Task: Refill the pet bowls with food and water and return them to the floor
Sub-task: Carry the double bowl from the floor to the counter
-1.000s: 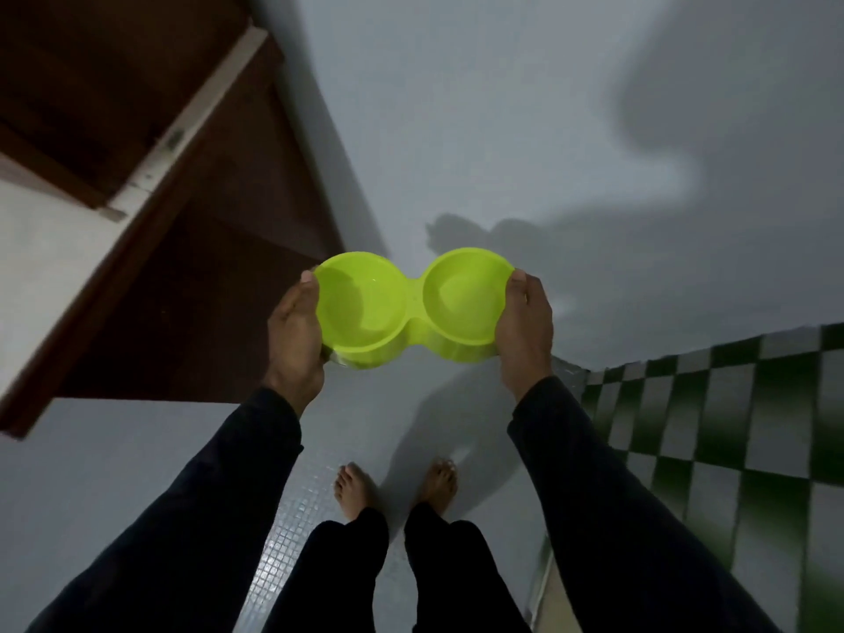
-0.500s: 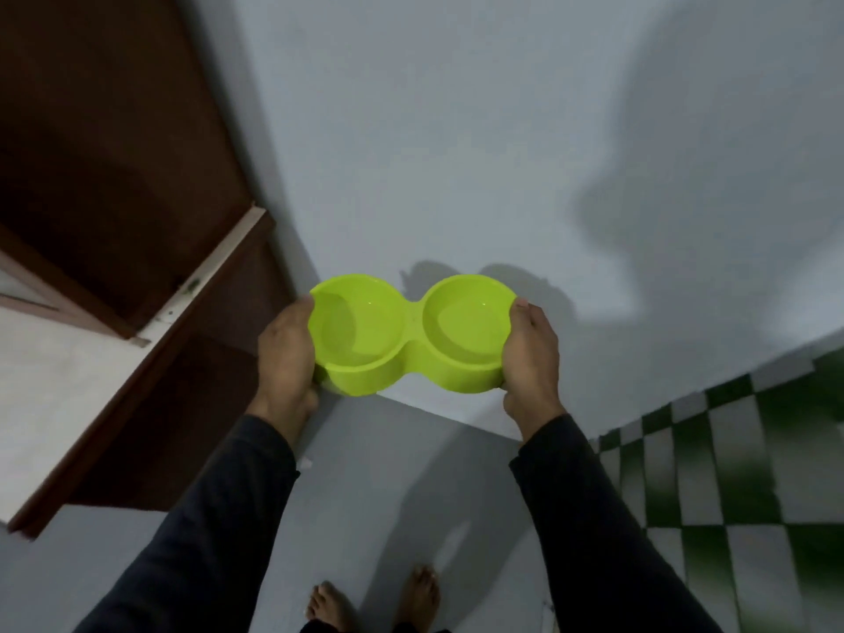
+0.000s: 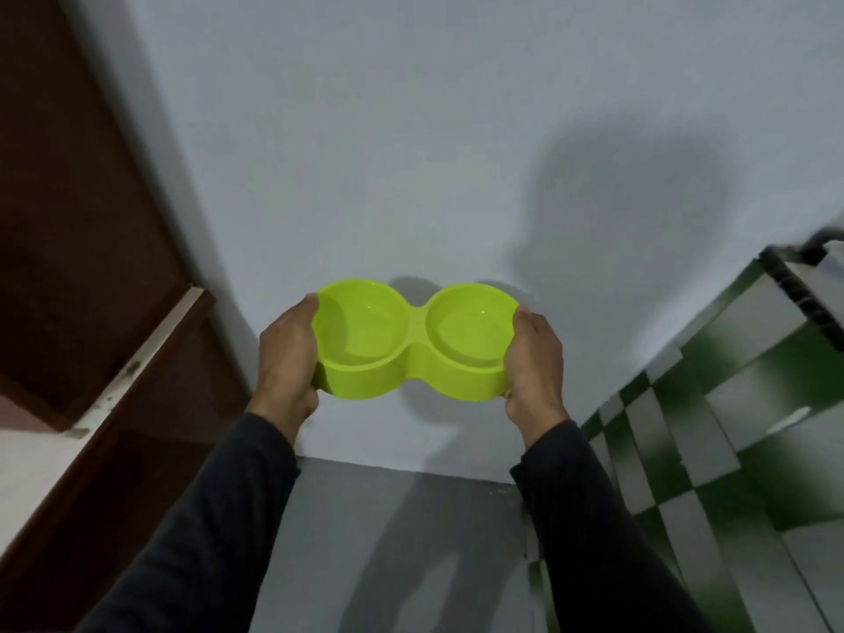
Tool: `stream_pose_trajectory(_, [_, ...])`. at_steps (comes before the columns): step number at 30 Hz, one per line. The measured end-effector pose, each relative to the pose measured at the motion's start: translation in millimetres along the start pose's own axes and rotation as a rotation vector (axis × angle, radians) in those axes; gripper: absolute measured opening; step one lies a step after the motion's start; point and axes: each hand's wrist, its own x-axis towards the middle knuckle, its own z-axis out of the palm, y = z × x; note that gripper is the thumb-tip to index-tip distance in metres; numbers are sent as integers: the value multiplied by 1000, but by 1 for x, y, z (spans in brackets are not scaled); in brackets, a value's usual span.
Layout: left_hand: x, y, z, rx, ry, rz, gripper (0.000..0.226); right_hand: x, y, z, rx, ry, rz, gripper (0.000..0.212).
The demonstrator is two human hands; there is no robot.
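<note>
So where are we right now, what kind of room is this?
Probably a home hallway corner: plain grey wall, dark wooden door on the left, green-and-white checkered tiles on the right.

Two bare hands, long dark sleeves (image 3: 219, 518), perhaps charcoal, snug at the wrists.

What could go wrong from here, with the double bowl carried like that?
1. The green double bowl is held only at its two ends, by the left hand and right hand; a slip at either end would likely tip it.
2. The wall is just ahead; the bowl could bump it.
3. Both cups look empty, so nothing looks refilled yet.
</note>
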Motion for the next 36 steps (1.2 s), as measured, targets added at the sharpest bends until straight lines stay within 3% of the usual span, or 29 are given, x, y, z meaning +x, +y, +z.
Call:
stream_pose_trajectory(4, [-14,8,9,25,-86,-16,17,-21,-4,-23,13,102,-35,34])
stream_pose_trajectory(13, [-66,14,14,105,-353,-88,22,-98,3,-81,118,347,-13,26])
stream_pose_trajectory(17, [-93,10,10,148,-467,-126,25,-145,10,-106,129,431,41,32])
stream_pose_trajectory(22, [-136,-2,10,218,-571,-158,12,-202,21,-147,161,571,63,23])
stream_pose_trajectory(24, [-158,-9,13,240,-616,-160,21,-224,26,-166,147,635,60,20])
stream_pose_trajectory(29, [-214,-27,14,273,-731,-180,40,-277,43,-213,133,776,105,29])
stream_pose_trajectory(31, [-238,-34,12,294,-792,-195,38,-302,49,-230,151,831,113,38])
stream_pose_trajectory(34, [-278,-43,8,306,-869,-207,23,-341,57,-256,164,908,107,38])
stream_pose_trajectory(36, [-306,-50,3,329,-913,-214,25,-368,62,-273,161,953,104,39])
